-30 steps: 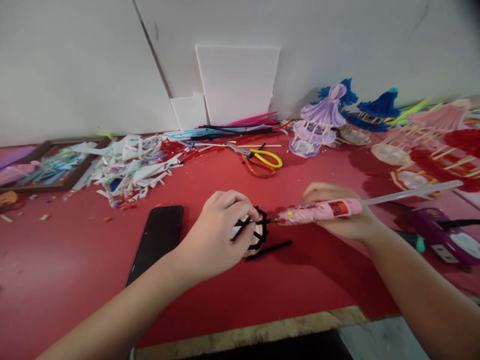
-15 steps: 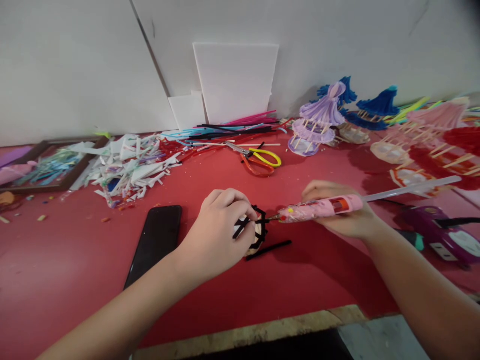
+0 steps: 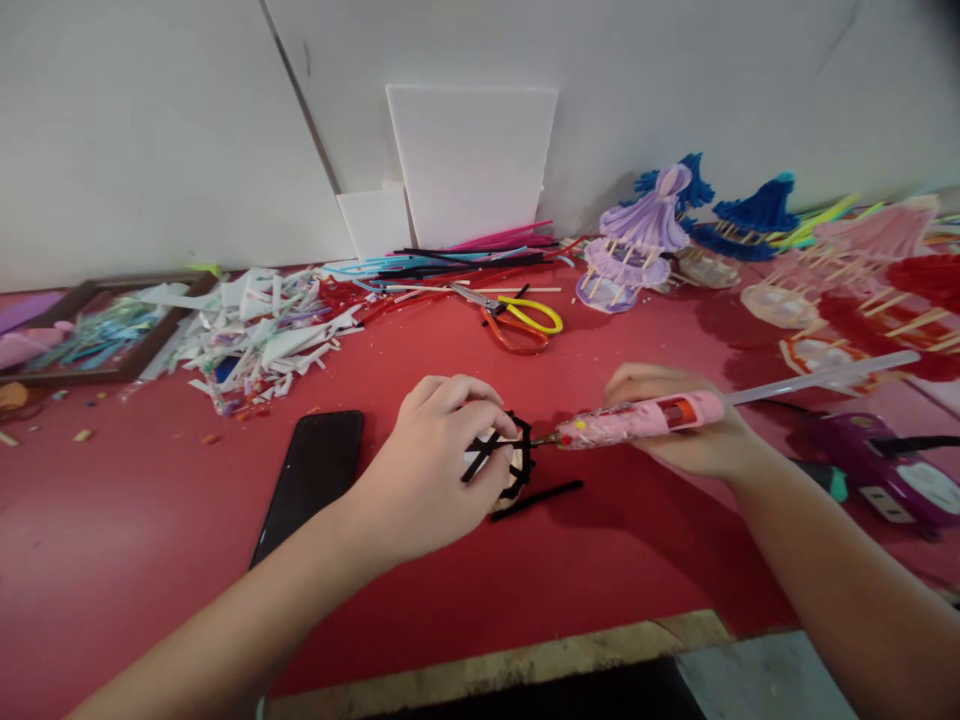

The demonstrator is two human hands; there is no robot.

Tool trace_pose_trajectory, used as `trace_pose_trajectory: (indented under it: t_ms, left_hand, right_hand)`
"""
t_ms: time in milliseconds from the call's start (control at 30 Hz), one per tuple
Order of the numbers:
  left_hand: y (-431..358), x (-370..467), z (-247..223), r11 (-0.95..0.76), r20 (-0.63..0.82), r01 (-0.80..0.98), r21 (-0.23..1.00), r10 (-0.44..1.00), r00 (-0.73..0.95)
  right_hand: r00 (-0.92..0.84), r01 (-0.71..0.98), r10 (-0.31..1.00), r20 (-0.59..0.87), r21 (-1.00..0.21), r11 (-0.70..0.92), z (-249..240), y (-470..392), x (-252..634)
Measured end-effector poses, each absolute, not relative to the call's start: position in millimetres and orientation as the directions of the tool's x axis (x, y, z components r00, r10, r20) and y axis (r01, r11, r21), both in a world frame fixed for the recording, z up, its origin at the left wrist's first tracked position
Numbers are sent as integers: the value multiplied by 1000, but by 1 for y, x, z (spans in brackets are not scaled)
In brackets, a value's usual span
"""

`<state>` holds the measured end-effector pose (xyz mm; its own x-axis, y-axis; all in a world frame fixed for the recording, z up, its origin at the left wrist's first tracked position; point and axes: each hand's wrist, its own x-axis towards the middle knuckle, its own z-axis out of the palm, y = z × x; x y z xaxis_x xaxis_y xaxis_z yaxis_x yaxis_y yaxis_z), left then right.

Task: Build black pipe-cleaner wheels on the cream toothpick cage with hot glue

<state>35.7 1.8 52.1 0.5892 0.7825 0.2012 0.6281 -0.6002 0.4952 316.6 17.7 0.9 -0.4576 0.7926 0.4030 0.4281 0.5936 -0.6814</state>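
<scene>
One red tabletop — pale wall.

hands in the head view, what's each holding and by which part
Left hand: small black-trimmed piece, in a pinch, exact spot partly hidden. Right hand: pink glue gun, gripped towards its rear, handle hidden.

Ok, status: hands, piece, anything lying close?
Left hand holding black-trimmed piece. Right hand holding pink glue gun, nozzle at piece's edge. Loose black strip close beside piece.
</scene>
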Motion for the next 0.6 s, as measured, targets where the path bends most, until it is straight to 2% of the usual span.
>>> trace_pose_trajectory:
  t_ms: [100,233,367,500,600]
  left_hand:
    - [5,20,64,-677,229,576,458,716,660]
    - [10,-2,61,-674,47,603,427,683,729]
    - [13,-10,45,-611,-83,654,447,699,710]
    - [14,-5,37,-591,-43,632,501,713,700]
    - [15,-1,32,-593,75,646,481,762,643]
  right_hand:
    - [-470,439,794,385,-678,589,2,18,317]
    - [-475,466,804,357,-673,574,2,17,317]
    - [-447,484,812,375,-662,573,0,16,318]
    - [-380,490,836,396,-680,545,0,17,322]
    - [-322,516,859,398,-687,511,3,17,324]
